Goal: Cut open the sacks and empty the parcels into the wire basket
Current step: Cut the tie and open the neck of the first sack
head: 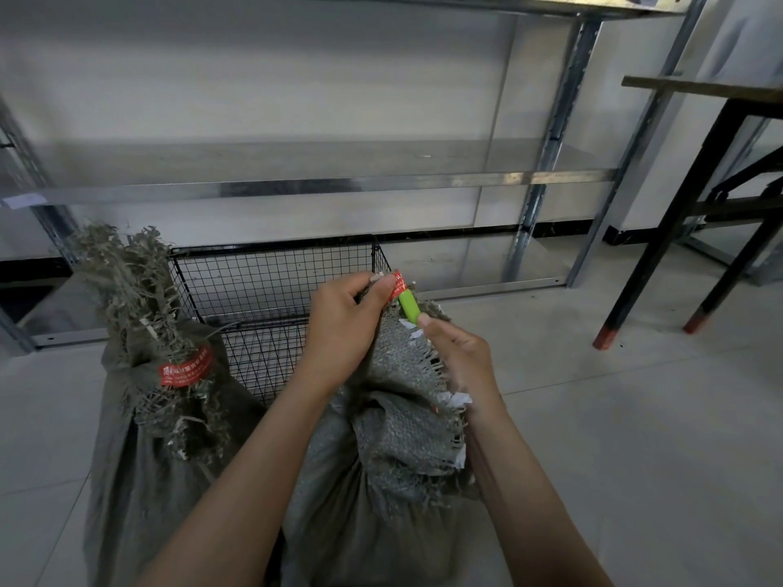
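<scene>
Two grey woven sacks stand on the floor in front of a black wire basket (271, 273). The left sack (140, 425) is tied at its frayed neck with a red band (186, 367). On the right sack (394, 451), my left hand (343, 328) grips the gathered neck just below its red band (397, 283). A green cutter (409, 306) is held in my right hand (459, 358), with its tip against that band. The blade is hidden, and no parcels show.
A metal shelving rack (339, 184) runs along the wall behind the basket. A dark table with red-tipped legs (661, 247) stands at the right. Pale tiled floor (614, 438) stretches to the right of the sacks.
</scene>
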